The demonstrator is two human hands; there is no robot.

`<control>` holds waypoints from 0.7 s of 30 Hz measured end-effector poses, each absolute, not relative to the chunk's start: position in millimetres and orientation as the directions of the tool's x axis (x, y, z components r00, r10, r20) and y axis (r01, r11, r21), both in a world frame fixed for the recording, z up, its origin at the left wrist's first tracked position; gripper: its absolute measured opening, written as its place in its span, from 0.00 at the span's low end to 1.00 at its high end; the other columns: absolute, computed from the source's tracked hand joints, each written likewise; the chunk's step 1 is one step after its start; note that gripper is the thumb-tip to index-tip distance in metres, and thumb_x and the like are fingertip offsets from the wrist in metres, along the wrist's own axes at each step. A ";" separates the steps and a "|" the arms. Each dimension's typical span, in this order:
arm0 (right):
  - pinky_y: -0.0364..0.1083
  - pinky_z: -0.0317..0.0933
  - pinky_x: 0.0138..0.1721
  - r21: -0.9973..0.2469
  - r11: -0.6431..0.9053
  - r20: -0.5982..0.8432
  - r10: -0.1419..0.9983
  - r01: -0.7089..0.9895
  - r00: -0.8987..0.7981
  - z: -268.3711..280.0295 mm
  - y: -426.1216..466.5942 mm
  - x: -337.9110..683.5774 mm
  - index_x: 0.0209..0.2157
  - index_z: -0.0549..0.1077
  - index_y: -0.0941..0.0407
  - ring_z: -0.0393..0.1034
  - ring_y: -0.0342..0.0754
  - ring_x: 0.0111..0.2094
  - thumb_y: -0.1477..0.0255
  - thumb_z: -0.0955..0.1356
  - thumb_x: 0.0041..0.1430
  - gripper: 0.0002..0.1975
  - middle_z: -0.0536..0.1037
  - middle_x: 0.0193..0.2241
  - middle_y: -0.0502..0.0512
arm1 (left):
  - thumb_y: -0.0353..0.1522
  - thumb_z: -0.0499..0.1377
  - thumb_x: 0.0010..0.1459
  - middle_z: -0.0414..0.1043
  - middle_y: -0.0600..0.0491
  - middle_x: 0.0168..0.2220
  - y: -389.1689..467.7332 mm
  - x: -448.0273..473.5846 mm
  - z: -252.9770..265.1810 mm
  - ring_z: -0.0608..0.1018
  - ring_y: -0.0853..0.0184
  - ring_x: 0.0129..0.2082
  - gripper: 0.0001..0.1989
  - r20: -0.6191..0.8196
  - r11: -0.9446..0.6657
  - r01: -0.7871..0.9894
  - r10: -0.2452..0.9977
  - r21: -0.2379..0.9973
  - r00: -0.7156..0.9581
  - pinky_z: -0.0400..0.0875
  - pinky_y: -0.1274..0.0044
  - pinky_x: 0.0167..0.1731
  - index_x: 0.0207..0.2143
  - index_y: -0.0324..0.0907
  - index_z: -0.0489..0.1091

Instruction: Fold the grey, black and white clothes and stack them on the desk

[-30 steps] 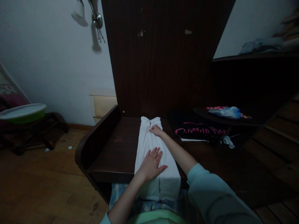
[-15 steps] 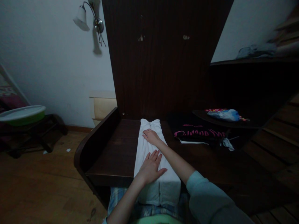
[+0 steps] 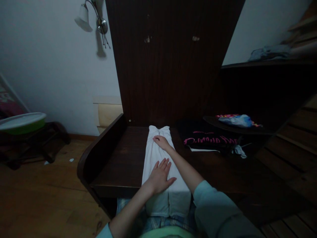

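A pair of white trousers (image 3: pixel 151 165) lies folded lengthwise on the dark wooden desk (image 3: pixel 123 158), its waist end toward the back panel and its leg ends hanging over the front edge. My left hand (image 3: pixel 160 177) rests flat on the middle of the trousers, palm down, fingers stretched and thumb out to the right. Farther up, near the waist end, my right hand (image 3: pixel 162 142) lies palm down on the cloth with its fingers pointing left. Neither hand grips anything.
Right of the trousers lies a folded black cloth (image 3: pixel 205 140) with pink lettering. A blue and white plastic packet (image 3: pixel 237 121) sits on a small rounded shelf. The desk's raised side (image 3: pixel 99 152) stands at left; beyond it, a green basin (image 3: pixel 24 124) rests on a stool.
My right hand has shifted slightly to the right on the trousers, its fingers drawn closer together. My left hand has hardly moved. The view has turned a little.
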State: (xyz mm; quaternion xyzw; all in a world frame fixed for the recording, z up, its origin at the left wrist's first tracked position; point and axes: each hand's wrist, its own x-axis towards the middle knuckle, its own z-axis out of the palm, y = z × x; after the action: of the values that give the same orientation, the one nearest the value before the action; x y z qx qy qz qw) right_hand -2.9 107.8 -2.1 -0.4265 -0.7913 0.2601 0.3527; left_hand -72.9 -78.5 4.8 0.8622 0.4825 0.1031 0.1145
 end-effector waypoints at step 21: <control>0.48 0.61 0.45 -0.528 0.702 0.615 0.704 0.478 -0.355 0.9 35.8 87.1 0.39 0.71 0.55 0.68 0.47 0.42 0.77 0.60 0.51 0.14 0.74 0.38 0.56 | 0.36 0.45 0.59 0.55 0.43 0.57 68.5 -82.4 3.4 0.57 0.61 0.58 0.23 0.210 -0.458 0.884 0.877 0.090 0.433 0.51 0.67 0.55 0.55 0.36 0.55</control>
State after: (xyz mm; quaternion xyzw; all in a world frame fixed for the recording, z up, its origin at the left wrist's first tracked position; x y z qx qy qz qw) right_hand 87.1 35.8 0.9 -0.3635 -0.8128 0.1293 0.4365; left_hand -82.4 68.5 3.4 0.8463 0.5202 0.1136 -0.0166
